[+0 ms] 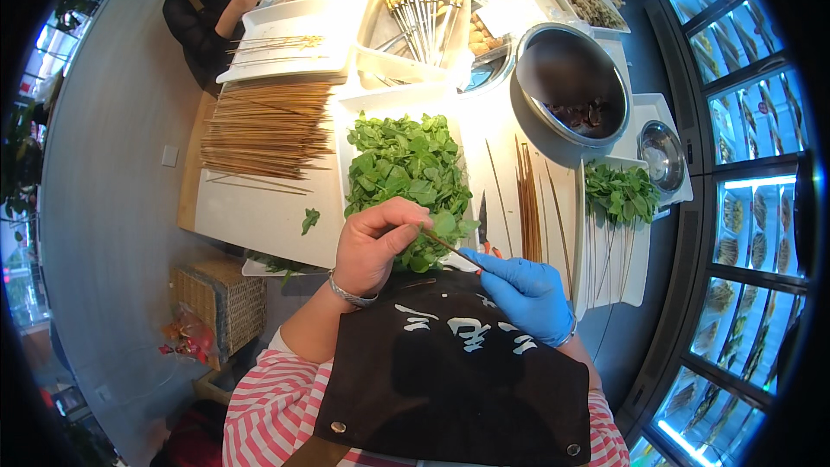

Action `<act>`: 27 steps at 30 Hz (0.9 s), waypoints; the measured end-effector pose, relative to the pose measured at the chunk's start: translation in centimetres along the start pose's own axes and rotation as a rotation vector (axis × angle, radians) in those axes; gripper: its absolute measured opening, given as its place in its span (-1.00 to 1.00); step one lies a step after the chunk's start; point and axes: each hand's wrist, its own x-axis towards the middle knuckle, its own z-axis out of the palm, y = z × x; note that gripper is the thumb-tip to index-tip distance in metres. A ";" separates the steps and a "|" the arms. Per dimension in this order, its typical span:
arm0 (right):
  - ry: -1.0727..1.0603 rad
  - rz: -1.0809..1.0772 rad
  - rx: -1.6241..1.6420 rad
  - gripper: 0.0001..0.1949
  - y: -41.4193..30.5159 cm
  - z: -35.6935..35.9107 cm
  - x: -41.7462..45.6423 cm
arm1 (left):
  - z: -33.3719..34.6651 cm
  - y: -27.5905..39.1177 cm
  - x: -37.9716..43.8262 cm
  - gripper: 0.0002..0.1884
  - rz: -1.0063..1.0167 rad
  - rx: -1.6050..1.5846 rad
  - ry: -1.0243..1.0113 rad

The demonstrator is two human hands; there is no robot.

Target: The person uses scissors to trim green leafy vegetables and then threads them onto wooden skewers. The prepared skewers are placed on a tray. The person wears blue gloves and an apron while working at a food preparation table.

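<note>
My bare left hand pinches some green leaves between thumb and forefinger at the tip of a thin brown skewer. The skewer's other end runs into my right hand, which wears a blue glove and is closed around it. Just beyond both hands stands a white tray heaped with leafy greens. To its right lie a bundle of loose skewers and scissors with orange handles. Leafy skewers rest in a white tray at the right.
A thick pile of skewers lies left of the greens. Behind stand a bin of wooden-handled metal skewers and a steel bowl with dark food. A co-worker works at the far left. Glass-fronted lit cabinets line the right.
</note>
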 end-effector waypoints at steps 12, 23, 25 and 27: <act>-0.017 -0.137 -0.076 -0.70 0.6 -0.3 -0.1 | -0.8 0.4 0.1 -0.90 -0.054 -0.054 -0.168; -0.019 -0.105 -0.148 -0.71 -0.1 -0.1 0.6 | -0.8 0.2 0.3 -0.84 0.065 0.206 -0.207; 0.012 -0.036 -0.008 -0.70 0.3 0.4 0.5 | -1.0 -0.4 0.3 -0.74 0.053 0.246 -0.180; 0.045 0.023 0.140 -0.69 0.8 0.7 0.6 | -1.2 -1.2 0.6 -0.61 0.079 0.244 -0.126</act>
